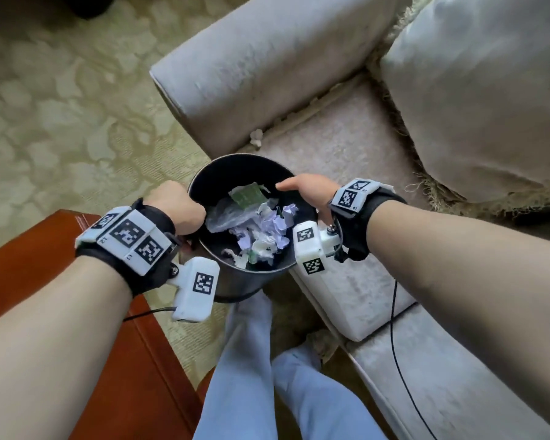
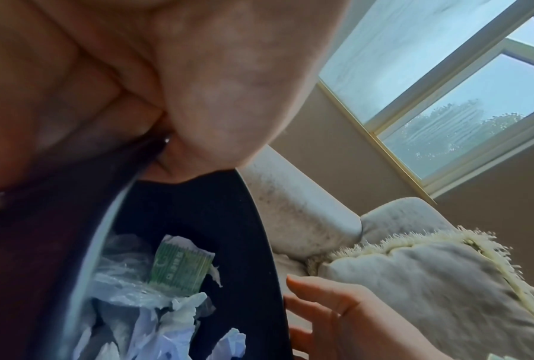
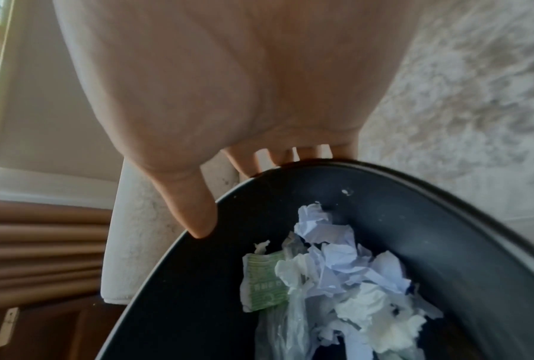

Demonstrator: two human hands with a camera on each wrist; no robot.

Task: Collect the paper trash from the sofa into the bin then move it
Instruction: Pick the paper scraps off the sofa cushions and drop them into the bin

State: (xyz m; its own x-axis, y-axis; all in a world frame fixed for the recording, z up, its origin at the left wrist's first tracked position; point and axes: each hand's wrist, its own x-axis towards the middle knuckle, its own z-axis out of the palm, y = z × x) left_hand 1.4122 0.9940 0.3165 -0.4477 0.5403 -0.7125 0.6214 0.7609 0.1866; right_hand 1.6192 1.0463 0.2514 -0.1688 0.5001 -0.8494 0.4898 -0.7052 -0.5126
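Bin (image 1: 235, 281): black, round, smooth-walled; I have it between both hands, just off the front edge of the sofa (image 1: 346, 160), its lower side above my pale trouser legs (image 1: 251, 360).
Room to move: sofa armrest (image 1: 251, 68) stands beyond the bin, seat edge runs down its right side, red-brown wooden table (image 1: 92, 328) sits close at lower left; patterned green carpet (image 1: 61, 106) lies open to the left.
Left hand (image 1: 178, 208): curled over the bin's left rim, fingers clamped on the edge; in the left wrist view the rim disappears into my fist (image 2: 120, 85).
Right hand (image 1: 305, 188): on the right rim, thumb lying along the top edge; in the right wrist view the fingertips (image 3: 278, 156) drop behind the rim on the outer wall, thumb tip touching the lip. Grasping the bin.
Paper trash (image 1: 267, 227): crumpled white and pale lilac sheets heaped inside the bin, with a green printed wrapper (image 1: 246, 195) and a clear plastic film (image 1: 223, 217).
Stray scrap (image 1: 256, 137): one small pale crumple on the seat, against the foot of the armrest.
Cushion (image 1: 483, 90): grey, velvety, fringed, at the sofa's far right.
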